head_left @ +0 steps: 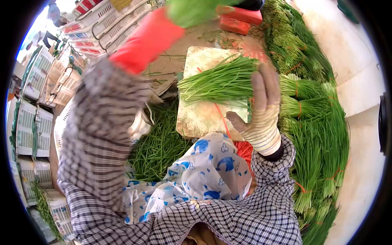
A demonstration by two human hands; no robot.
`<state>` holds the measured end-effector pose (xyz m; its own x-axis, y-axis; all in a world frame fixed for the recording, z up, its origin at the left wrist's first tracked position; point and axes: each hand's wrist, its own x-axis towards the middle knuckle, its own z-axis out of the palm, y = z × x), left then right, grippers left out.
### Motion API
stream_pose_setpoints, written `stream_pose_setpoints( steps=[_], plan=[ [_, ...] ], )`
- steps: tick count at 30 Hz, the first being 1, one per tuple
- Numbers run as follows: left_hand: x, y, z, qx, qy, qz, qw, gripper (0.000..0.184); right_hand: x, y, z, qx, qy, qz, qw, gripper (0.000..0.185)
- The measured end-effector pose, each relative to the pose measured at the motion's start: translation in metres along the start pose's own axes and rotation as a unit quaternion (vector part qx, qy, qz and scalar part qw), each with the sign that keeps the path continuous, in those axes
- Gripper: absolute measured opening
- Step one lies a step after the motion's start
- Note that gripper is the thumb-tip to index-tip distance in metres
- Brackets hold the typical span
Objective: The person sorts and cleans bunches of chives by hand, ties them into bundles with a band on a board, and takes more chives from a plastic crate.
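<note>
On a worn, pale board [196, 122] lies a bunch of long green stalks [222, 79]. My right hand [263, 106], in a striped, grey-fingered glove, touches or nearly touches the bunch's right end, its fingers stretched out and thumb apart. A thin red strip [220, 116] hangs over the board's near part. Up and to the left, my left hand [159, 34] is raised in a red glove or cuff, smeared by motion. A blurred green shape [196, 11] covers its far end; whether that is glove or greens, and how the fingers are placed, cannot be made out.
Tied green bunches [310, 134] are piled along the right side. Loose greens [159, 143] lie left of my lap, beneath a blue-patterned plastic sheet [204, 167]. White crates [98, 26] stack at upper left, more at far left. Red bundles [241, 20] sit beyond the board.
</note>
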<state>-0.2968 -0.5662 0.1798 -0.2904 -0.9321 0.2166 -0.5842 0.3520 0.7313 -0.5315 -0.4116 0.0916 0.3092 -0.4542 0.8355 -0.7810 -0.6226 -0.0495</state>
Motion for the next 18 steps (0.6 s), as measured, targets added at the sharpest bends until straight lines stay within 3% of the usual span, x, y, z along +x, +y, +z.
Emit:
stream_pose_setpoints(
  steps=[2,4,6,8,9,11,16,18],
  plan=[
    [0.03,-0.02,0.05,0.187,0.116,0.235,0.947,0.043,-0.003,0.003,0.012,-0.037,0.005,-0.004,0.999,0.095],
    [0.025,-0.019,0.093,0.342,0.017,0.134,0.93,0.063,-0.012,0.019,0.033,-0.078,0.015,-0.003,0.997,0.097],
    [0.007,-0.071,0.141,0.356,-0.013,0.175,0.918,0.075,-0.031,0.036,0.065,-0.109,-0.086,0.085,0.987,0.107],
    [-0.023,-0.094,0.166,0.429,-0.069,0.148,0.889,0.062,-0.054,0.051,0.094,-0.1,-0.114,0.113,0.982,0.114],
    [-0.033,-0.1,0.168,0.428,-0.073,0.148,0.889,0.062,-0.065,0.058,0.108,-0.098,-0.148,0.124,0.976,0.114],
    [-0.046,-0.114,0.166,0.378,-0.097,0.075,0.918,0.079,-0.072,0.066,0.127,-0.104,-0.205,0.137,0.963,0.113],
    [-0.049,-0.128,0.156,0.395,-0.073,0.096,0.911,0.082,-0.051,0.073,0.137,-0.063,-0.225,0.097,0.967,0.103],
    [-0.042,-0.132,0.153,0.384,-0.171,0.067,0.905,0.085,-0.048,0.078,0.146,-0.077,-0.361,0.055,0.928,0.091]
  ],
)
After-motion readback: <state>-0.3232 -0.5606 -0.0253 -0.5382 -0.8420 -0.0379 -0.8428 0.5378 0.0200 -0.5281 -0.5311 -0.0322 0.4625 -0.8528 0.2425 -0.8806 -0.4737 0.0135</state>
